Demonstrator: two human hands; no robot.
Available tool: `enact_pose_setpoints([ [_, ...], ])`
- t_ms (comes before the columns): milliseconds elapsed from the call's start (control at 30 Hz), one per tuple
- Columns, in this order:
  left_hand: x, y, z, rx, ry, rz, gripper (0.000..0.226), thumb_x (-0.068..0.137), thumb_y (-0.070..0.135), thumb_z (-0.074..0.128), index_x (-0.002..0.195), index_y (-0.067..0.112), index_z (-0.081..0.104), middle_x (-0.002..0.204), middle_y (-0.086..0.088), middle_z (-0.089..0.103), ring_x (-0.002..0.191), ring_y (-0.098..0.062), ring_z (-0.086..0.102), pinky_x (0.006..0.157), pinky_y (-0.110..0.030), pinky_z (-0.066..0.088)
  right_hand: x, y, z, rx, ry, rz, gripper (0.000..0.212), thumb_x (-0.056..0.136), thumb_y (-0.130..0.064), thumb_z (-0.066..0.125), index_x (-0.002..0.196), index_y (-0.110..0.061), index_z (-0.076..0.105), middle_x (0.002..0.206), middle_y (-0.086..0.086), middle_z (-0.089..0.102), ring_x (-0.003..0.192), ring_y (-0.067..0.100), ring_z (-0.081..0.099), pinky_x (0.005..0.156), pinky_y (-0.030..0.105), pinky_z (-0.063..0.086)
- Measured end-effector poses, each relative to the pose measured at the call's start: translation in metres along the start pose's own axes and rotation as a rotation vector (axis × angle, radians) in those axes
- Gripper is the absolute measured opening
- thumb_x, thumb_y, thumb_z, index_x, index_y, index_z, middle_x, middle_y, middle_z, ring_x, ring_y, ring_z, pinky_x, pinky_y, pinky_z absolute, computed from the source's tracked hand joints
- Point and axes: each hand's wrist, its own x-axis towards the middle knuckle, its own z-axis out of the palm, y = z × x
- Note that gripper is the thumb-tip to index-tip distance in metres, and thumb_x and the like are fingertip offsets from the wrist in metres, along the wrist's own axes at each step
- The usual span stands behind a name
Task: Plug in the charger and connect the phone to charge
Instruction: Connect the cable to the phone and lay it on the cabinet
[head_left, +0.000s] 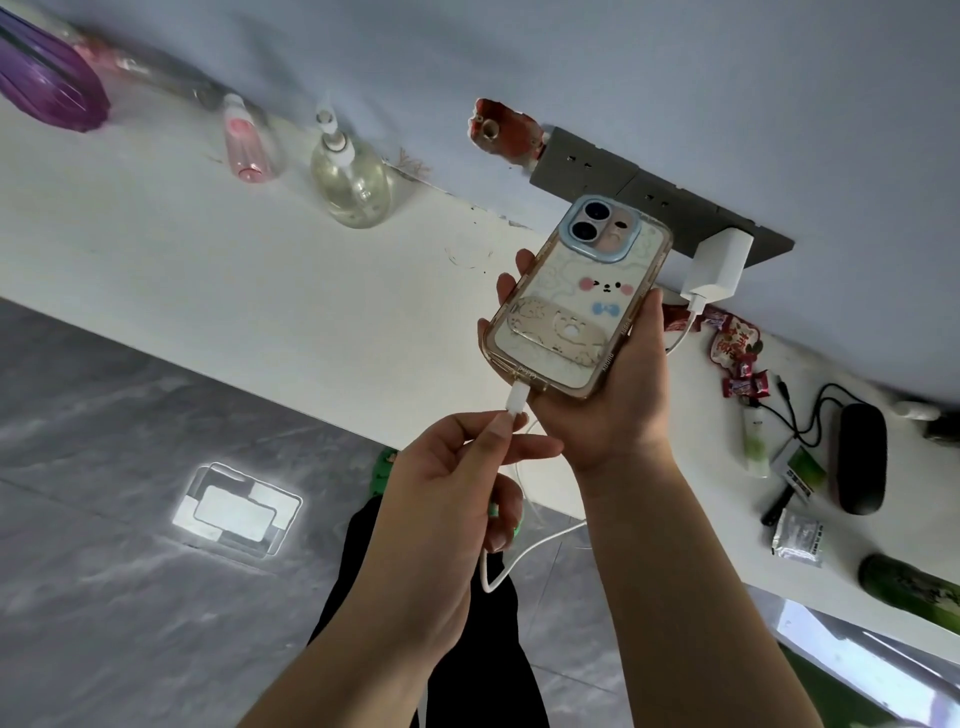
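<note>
Above the near edge of the white bench (260, 291), both hands meet at the phone (574, 296). Charger (714, 270) already sits in the grey wall socket strip (649, 192) at far right; its white cable (540, 545) loops down and back up to the hands. Step in hand: seating the cable plug (518, 399) in the phone's bottom port. Plug appears at or partly in the port; full insertion cannot be confirmed.

Right hand (608, 410): palm up, grip closed round the phone's sides, phone held back-side up, camera end pointing far. Left hand (457, 483): thumb and forefinger pinched shut on the plug; lower fingers curled loosely over the slack cable.

Next move, by judgement: a short straight push along the phone's long axis, right hand bracing, then set the phone on the bench.
</note>
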Motion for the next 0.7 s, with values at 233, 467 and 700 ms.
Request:
enact_pose_setpoints([
  [233, 0.0008, 0.0005, -0.0013, 0.036, -0.037, -0.021, 0.017, 0.093, 0.017, 0.053, 0.094, 0.004, 0.064, 0.080, -0.008, 0.077, 0.037, -0.008, 0.040, 0.033, -0.015, 0.030, -0.0040, 0.0017, 0.0003, 0.012, 0.031, 0.005, 0.066, 0.094, -0.056, 0.025, 0.143, -0.015, 0.040, 0.129, 0.010, 0.051, 0.108, 0.030, 0.057, 0.085, 0.048, 0.052],
  [467, 0.0036, 0.0003, -0.0015, 0.070, -0.013, -0.003, 0.017, 0.094, 0.016, 0.052, 0.093, 0.003, 0.064, 0.081, -0.006, 0.078, 0.036, -0.006, 0.041, 0.032, -0.015, 0.031, -0.0036, 0.0038, -0.0019, 0.046, 0.068, 0.022, 0.066, 0.092, -0.056, 0.028, 0.143, -0.014, 0.039, 0.126, 0.009, 0.051, 0.108, 0.030, 0.057, 0.087, 0.048, 0.050],
  [700, 0.0074, 0.0023, 0.0012, 0.120, 0.027, -0.001, 0.015, 0.094, 0.017, 0.053, 0.092, 0.007, 0.064, 0.079, -0.003, 0.078, 0.038, -0.008, 0.043, 0.032, -0.016, 0.032, -0.0001, 0.0011, -0.0061, 0.029, 0.079, 0.009, 0.065, 0.093, -0.057, 0.028, 0.140, -0.015, 0.045, 0.126, 0.010, 0.055, 0.105, 0.031, 0.061, 0.081, 0.048, 0.054],
])
